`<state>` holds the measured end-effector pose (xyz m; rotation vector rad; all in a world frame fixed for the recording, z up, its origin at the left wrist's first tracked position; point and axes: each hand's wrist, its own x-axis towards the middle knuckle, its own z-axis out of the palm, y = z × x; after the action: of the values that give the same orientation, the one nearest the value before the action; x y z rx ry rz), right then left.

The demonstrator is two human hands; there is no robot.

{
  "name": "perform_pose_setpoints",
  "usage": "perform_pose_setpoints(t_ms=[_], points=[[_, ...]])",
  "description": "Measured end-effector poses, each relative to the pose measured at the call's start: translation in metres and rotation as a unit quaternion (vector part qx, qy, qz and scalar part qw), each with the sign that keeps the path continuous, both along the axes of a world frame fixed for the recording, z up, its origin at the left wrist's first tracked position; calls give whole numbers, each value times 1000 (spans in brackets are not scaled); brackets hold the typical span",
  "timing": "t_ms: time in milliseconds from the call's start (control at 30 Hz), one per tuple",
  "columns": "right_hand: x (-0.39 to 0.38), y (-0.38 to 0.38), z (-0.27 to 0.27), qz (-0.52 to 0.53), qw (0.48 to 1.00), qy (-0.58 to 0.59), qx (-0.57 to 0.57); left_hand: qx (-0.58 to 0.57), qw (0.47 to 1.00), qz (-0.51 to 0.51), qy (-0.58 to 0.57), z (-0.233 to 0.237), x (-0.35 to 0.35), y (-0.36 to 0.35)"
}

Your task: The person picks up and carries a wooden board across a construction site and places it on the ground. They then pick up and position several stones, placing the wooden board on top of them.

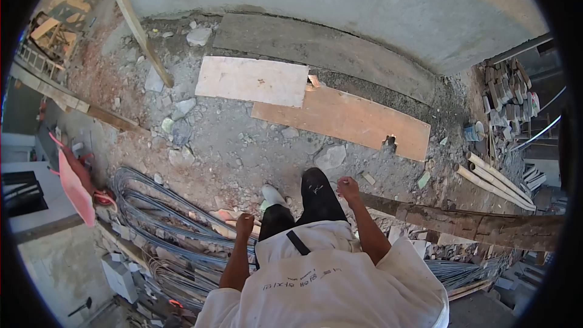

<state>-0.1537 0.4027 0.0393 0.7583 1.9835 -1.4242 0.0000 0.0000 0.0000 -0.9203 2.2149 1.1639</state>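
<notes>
I look straight down my own body: white shirt, black trousers, one white shoe (272,195) on rubble-strewn ground. My left hand (245,225) hangs beside my left thigh, fingers curled into a loose fist, nothing visible in it. My right hand (348,187) is raised slightly forward by my right knee, fingers bent inward, also holding nothing I can see. Neither hand touches any object.
Two wooden boards (253,81) (344,121) lie ahead near a concrete wall. A bundle of grey cables (159,215) runs at my left. A rough timber beam (467,223) crosses at right, with pipes (495,179) and stacked tiles (509,94) beyond. Stones litter the ground.
</notes>
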Motion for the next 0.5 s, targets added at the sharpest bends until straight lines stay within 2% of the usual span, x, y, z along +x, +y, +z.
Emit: perform_pose_setpoints(t_ms=[33,67,100,167,200,233,267,333,367,400,467,500], points=[[6,13,-1,-85,996,-14,0,34,998,43,5,-4,-18,8],[13,24,-5,-169,985,-25,-2,62,997,22,30,-10,-36,15],[5,-32,-46,-174,980,-87,-45,8,1000,17,-23,13,-64,-41],[-29,-7,-77,-270,959,-81,-24,176,980,86,20,1,-145,2],[-54,6,-93,-270,960,-76,-16,184,979,86,22,-8,-185,28],[-60,-1,-108,-290,952,-94,-29,195,972,133,-13,-7,-210,39],[-74,-2,-129,-308,944,-105,-42,208,961,180,-41,-25,-240,53],[-113,-4,-186,-328,936,-89,-91,274,936,221,-16,-80,-280,71],[-103,-6,-209,-355,922,-77,-132,291,930,220,-41,-108,-281,81],[-121,-6,-236,-359,920,-80,-138,317,924,210,-39,-146,-314,93],[-144,-7,-282,-472,863,-64,-170,351,906,231,-60,-206,-362,115],[-154,-7,-310,-472,862,-68,-171,364,895,254,-36,-235,-382,124]])
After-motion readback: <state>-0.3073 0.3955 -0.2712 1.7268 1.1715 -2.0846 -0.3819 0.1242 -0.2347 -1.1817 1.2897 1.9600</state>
